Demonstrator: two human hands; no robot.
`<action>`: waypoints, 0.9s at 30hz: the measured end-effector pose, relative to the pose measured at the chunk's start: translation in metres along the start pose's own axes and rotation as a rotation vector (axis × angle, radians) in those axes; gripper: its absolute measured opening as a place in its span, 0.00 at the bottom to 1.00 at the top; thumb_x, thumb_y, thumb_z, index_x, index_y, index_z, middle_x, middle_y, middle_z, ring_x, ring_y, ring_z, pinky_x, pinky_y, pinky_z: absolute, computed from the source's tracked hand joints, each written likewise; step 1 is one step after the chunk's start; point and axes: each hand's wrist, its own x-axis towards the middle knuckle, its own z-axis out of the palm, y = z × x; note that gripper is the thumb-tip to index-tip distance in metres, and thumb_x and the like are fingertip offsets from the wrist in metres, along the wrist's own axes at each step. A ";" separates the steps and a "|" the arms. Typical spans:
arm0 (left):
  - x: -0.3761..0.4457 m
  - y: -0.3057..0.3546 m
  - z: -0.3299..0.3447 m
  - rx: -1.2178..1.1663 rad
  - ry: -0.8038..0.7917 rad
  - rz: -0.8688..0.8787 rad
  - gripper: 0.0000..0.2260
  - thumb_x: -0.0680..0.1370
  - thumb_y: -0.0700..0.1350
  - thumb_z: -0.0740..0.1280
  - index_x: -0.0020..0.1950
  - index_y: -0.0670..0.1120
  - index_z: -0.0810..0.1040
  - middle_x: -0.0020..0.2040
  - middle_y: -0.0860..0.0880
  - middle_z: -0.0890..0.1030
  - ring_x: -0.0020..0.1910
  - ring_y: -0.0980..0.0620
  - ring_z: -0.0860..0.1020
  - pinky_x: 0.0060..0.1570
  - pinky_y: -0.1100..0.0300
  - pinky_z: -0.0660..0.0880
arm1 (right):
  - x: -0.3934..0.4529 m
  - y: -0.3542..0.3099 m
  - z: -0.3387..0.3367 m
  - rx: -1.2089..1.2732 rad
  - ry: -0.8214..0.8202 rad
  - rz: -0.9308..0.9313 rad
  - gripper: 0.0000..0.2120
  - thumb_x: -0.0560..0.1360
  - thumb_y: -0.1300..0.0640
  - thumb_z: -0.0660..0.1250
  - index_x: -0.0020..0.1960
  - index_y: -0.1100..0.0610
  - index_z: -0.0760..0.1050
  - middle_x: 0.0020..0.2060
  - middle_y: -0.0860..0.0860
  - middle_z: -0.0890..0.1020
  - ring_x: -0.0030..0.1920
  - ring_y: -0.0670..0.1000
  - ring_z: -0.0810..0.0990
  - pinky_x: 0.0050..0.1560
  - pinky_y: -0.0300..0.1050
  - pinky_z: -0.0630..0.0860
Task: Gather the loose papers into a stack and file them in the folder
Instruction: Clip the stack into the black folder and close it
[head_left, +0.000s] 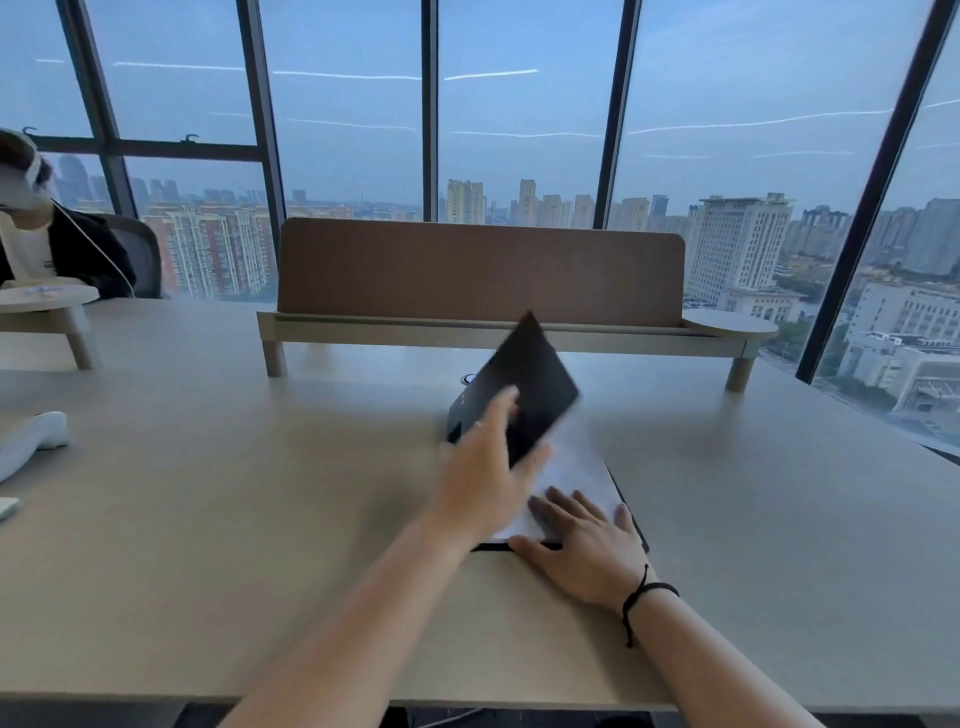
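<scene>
A stack of white papers (569, 480) was seen lying inside an open black folder (636, 525) on the bench (260, 493), just ahead of the person and slightly to the right. The folder's front cover (530, 384), blurred, was held raised and tilted above the sheets, hinged along the far-left edge, its long axis running from near-left to far-right. The left hand (491, 467) was closed as a grip on the cover's near edge, thumb below and fingers on the dark outer face. The right hand (582, 543) was laid flat and open on the near corner of the papers, holding nothing, only pressing them down. The cover was judged to need swinging down to the right over the sheets, with the right hand in its path. A seated person (47, 239) was visible at far left.
</scene>
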 end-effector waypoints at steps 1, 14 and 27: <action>-0.004 -0.007 0.012 0.069 -0.158 -0.024 0.31 0.78 0.62 0.64 0.78 0.52 0.62 0.75 0.53 0.72 0.72 0.52 0.71 0.68 0.53 0.70 | -0.001 0.000 0.000 -0.008 0.010 -0.007 0.39 0.70 0.22 0.45 0.78 0.36 0.56 0.80 0.38 0.58 0.80 0.46 0.52 0.78 0.62 0.44; 0.002 -0.095 0.017 0.302 -0.471 -0.171 0.22 0.80 0.63 0.58 0.74 0.60 0.70 0.80 0.59 0.62 0.80 0.58 0.54 0.76 0.51 0.57 | -0.038 0.017 -0.011 -0.024 0.307 0.006 0.30 0.74 0.28 0.51 0.34 0.52 0.74 0.30 0.46 0.79 0.36 0.47 0.77 0.36 0.40 0.68; 0.012 -0.075 0.058 0.252 -0.446 -0.001 0.17 0.79 0.53 0.63 0.66 0.53 0.79 0.73 0.53 0.73 0.74 0.51 0.64 0.71 0.61 0.62 | 0.040 -0.003 -0.008 0.129 0.074 0.023 0.22 0.83 0.44 0.46 0.71 0.42 0.70 0.76 0.47 0.68 0.78 0.52 0.61 0.77 0.59 0.54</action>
